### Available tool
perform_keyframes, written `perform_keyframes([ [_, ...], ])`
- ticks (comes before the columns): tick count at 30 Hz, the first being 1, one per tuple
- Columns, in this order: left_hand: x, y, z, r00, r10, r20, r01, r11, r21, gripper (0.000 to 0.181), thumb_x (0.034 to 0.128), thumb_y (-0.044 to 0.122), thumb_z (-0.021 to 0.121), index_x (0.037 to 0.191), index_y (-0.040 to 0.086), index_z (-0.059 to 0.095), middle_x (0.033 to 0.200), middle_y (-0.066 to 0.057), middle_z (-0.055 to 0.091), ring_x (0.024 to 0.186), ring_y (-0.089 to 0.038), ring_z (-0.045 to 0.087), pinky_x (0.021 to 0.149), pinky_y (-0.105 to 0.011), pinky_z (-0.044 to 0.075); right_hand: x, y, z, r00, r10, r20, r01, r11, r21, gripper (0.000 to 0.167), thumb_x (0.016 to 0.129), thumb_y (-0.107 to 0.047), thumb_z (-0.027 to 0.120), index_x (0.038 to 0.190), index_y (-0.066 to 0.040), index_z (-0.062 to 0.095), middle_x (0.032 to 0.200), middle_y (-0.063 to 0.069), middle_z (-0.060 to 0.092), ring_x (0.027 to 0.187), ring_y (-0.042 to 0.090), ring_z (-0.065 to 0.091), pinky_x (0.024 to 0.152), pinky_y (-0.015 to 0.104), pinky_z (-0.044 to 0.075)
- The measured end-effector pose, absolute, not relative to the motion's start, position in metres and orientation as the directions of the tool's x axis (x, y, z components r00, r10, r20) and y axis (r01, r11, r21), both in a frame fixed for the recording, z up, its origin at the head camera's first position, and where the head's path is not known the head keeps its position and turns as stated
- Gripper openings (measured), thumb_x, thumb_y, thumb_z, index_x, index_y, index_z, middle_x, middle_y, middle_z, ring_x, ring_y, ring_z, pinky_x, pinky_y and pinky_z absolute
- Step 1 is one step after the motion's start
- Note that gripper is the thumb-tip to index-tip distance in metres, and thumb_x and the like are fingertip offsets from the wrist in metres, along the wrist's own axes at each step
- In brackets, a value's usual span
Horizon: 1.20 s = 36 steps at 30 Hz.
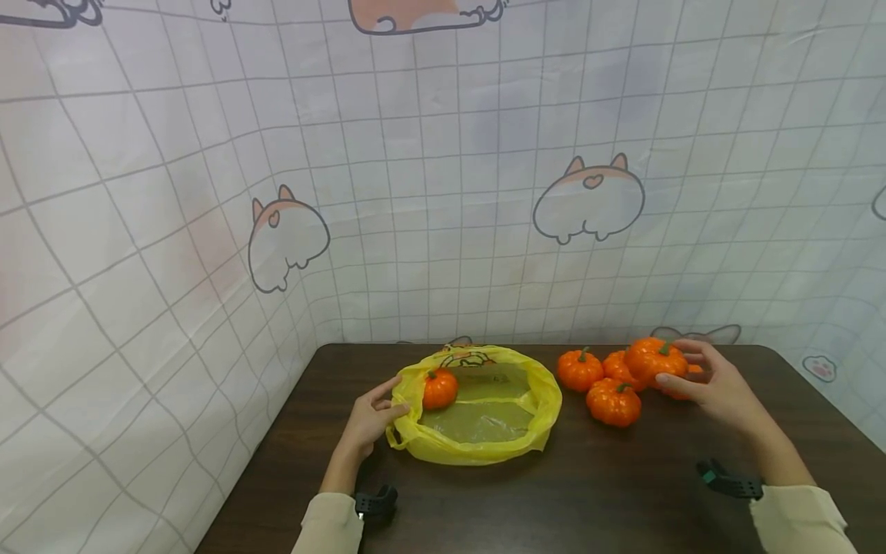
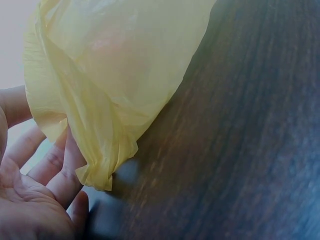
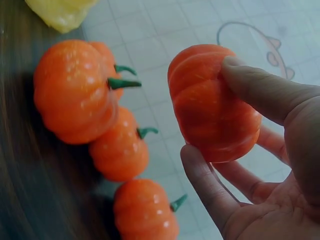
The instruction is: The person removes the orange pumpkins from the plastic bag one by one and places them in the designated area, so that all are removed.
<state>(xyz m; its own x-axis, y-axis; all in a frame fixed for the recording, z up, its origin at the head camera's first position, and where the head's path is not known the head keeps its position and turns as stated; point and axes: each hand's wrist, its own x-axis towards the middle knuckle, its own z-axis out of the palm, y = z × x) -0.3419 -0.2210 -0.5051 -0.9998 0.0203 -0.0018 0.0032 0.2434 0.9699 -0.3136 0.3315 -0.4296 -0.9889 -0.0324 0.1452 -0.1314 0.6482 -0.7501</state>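
Note:
A yellow plastic bag [image 1: 477, 452] lies with its mouth spread wide, and a small orange pumpkin [image 1: 440, 389] is inside at its left. My left hand [image 1: 370, 423] pinches the bag's left rim between thumb and fingers; the left wrist view shows the fingers [image 2: 52, 162] behind the yellow film. On the right, my right hand [image 1: 720, 392] grips another small pumpkin [image 1: 651, 362] by its sides, green stem up, raised over the others. The right wrist view shows this pumpkin [image 3: 210, 110] apart from the group, between thumb and fingers. Several more pumpkins [image 1: 614, 402] sit clustered below it.
The dark wooden table [image 1: 554, 500] has its far edge against a white grid-patterned cloth [image 1: 443, 231] with cartoon dogs, which also hangs along the left side. Black bands [image 1: 377, 502] are on both wrists. One pumpkin [image 1: 580, 371] stands close to the bag's right side.

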Motion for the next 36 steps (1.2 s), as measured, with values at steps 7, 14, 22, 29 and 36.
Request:
perform_keyframes([
  [7, -0.339, -0.221, -0.503, -1.000, 0.016, -0.008, -0.005, 0.229, 0.973, 0.061, 0.0933, 0.016, 0.075, 0.150, 0.021, 0.054, 0.115, -0.019, 0.072, 0.096, -0.019, 0.069, 0.088, -0.040, 0.058, -0.315, 0.343, -0.439, -0.992, -0.019, 0.125, -0.107, 0.649, -0.753, 0.089, 0.098, -0.046, 0.067, 0.159, 0.002, 0.022, 0.149, 0.042, 0.032, 0.129, 0.061, 0.043, 0.090, 0.066, 0.050],
  [14, -0.341, -0.221, -0.505, -1.000, 0.015, -0.008, -0.004, 0.230, 0.973, 0.061, 0.0929, 0.015, 0.075, 0.150, 0.021, 0.055, 0.108, -0.014, 0.073, 0.092, -0.017, 0.068, 0.084, -0.036, 0.058, -0.317, 0.353, -0.448, -0.996, -0.013, 0.085, -0.072, 0.659, -0.749, 0.090, 0.097, -0.048, 0.067, 0.158, 0.003, 0.024, 0.148, 0.040, 0.035, 0.125, 0.055, 0.046, 0.086, 0.061, 0.052],
  [22, -0.342, -0.222, -0.507, -1.000, 0.018, -0.005, -0.001, 0.213, 0.977, 0.061, 0.0929, 0.015, 0.075, 0.150, 0.022, 0.055, 0.103, -0.012, 0.075, 0.089, -0.016, 0.068, 0.084, -0.034, 0.057, -0.318, 0.361, -0.454, -0.999, -0.028, 0.024, -0.037, 0.671, -0.741, 0.088, 0.098, -0.048, 0.067, 0.156, 0.002, 0.026, 0.147, 0.042, 0.033, 0.125, 0.058, 0.040, 0.088, 0.066, 0.048],
  [29, -0.341, -0.222, -0.507, -1.000, 0.024, -0.001, 0.004, 0.230, 0.973, 0.061, 0.0932, 0.016, 0.075, 0.151, 0.019, 0.054, 0.103, -0.013, 0.075, 0.091, -0.017, 0.068, 0.087, -0.036, 0.057, -0.317, 0.365, -0.458, -0.999, -0.051, -0.008, -0.029, 0.688, -0.725, 0.087, 0.097, -0.047, 0.068, 0.155, 0.004, 0.027, 0.148, 0.043, 0.034, 0.127, 0.059, 0.040, 0.089, 0.066, 0.048],
  [36, -0.343, -0.221, -0.504, -1.000, 0.015, -0.006, -0.003, 0.239, 0.971, 0.060, 0.0937, 0.015, 0.074, 0.150, 0.023, 0.055, 0.100, -0.010, 0.075, 0.091, -0.017, 0.067, 0.090, -0.038, 0.055, -0.319, 0.370, -0.461, -0.997, -0.076, -0.025, -0.034, 0.683, -0.729, 0.084, 0.097, -0.044, 0.069, 0.154, 0.003, 0.028, 0.147, 0.044, 0.034, 0.127, 0.061, 0.039, 0.088, 0.067, 0.048],
])
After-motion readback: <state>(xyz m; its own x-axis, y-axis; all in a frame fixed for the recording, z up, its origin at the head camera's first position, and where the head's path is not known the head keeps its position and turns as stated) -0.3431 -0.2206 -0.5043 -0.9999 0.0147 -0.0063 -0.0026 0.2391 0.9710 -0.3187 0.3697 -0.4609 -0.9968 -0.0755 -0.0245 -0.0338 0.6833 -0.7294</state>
